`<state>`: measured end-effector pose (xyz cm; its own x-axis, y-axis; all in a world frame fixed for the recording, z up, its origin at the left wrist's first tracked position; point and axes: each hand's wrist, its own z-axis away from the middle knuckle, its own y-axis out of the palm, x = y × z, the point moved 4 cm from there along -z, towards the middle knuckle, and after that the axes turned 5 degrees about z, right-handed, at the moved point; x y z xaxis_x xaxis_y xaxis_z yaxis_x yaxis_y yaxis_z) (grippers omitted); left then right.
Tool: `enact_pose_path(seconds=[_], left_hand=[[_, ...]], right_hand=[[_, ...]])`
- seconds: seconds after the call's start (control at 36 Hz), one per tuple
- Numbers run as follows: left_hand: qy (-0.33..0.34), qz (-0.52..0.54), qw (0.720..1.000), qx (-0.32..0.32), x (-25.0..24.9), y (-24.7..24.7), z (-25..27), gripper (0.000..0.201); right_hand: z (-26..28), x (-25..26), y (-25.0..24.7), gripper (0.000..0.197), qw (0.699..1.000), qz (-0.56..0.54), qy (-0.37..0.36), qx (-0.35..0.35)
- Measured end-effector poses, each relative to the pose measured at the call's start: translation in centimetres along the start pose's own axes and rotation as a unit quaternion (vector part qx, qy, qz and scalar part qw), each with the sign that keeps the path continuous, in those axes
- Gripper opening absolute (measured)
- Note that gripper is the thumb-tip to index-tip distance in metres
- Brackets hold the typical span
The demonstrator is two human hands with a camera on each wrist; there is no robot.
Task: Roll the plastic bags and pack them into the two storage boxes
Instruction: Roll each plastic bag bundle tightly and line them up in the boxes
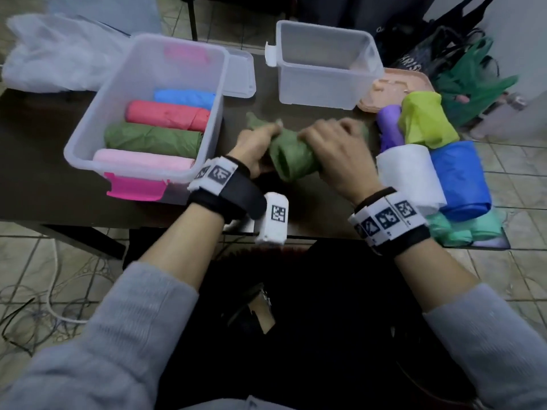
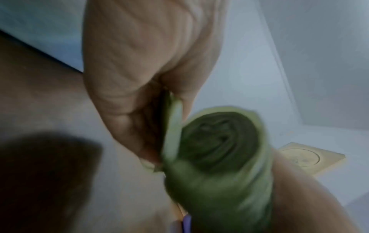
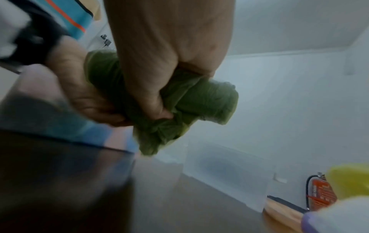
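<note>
From the head view, we see both hands on one green roll [image 1: 291,159] held just above the counter [image 1: 44,161], between the two boxes. The left hand [image 1: 256,147] grips its near end, fingers curled round it; the right hand [image 1: 334,149] wraps over the far part. The left box [image 1: 88,125] already holds four rolls lying side by side — pink, green, red, blue. The right box [image 1: 325,90] looks unfilled. To the right, near the counter's edge, more rolls wait in a heap: purple, yellow, white, blue and mint.

From the left wrist, we look straight into the spiral end of the green roll [image 2: 217,141]. The left hand [image 2: 143,66] has its grip pressed on a thin loose flap beside the roll. The picture is blurred, so we cannot tell more than that.

From the right wrist, the right hand [image 3: 165,52] is clenched round the middle of the green roll [image 3: 199,100], with a crumpled tail of plastic hanging below the fist. The left hand [image 3: 79,88] holds the other end.

We judge this to be the finishing of a roll — the tail wants tucking or tightening. Next, the roll would go into a box. The left box has little room left, so the right one seems likelier. The grip must stay firm, or the plastic may spring loose.
</note>
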<state>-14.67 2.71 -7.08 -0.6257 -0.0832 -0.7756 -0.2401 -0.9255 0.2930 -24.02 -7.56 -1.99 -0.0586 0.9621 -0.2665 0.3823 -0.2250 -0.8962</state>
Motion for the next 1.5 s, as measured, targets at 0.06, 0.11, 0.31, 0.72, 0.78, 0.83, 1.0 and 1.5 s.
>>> enact_pose_path(seconds=[0.06,0.11,0.31,0.72,0.78,0.83,1.0,1.5], left_hand=[[0.031,-0.051,0.997,-0.044,-0.3,-0.1,-0.9,0.047],[0.058,-0.12,0.99,-0.055,-0.3,0.2,-1.3,0.04],[0.096,-0.152,0.984,0.002,-0.9,1.4,-1.2,0.031],[0.225,-0.265,0.937,-0.043,-6.1,3.6,0.3,0.06],[0.222,-0.344,0.907,-0.1,-5.8,2.9,0.1,0.068],[0.19,-0.422,0.879,-0.118,-4.8,2.2,-0.3,0.072],[0.044,-0.531,0.845,-0.047,-0.4,0.7,-2.2,0.07],[-0.005,-0.167,0.985,-0.038,1.3,0.0,-4.3,0.052]], right_hand=[[1.0,1.0,1.2,0.035,0.998,0.014,-0.026,0.054],[1.9,1.7,2.1,0.038,0.994,-0.004,-0.044,0.1],[3.8,2.7,3.6,0.055,0.966,-0.106,-0.052,0.231],[2.4,2.6,3.2,0.058,0.956,-0.127,0.045,0.259],[2.5,2.6,3.3,0.057,0.954,-0.133,0.043,0.266],[2.7,2.7,3.4,0.058,0.948,-0.147,0.043,0.279],[2.7,2.9,3.6,0.062,0.931,-0.181,0.055,0.312],[2.9,4.9,3.3,0.049,0.953,-0.081,0.0,0.293]])
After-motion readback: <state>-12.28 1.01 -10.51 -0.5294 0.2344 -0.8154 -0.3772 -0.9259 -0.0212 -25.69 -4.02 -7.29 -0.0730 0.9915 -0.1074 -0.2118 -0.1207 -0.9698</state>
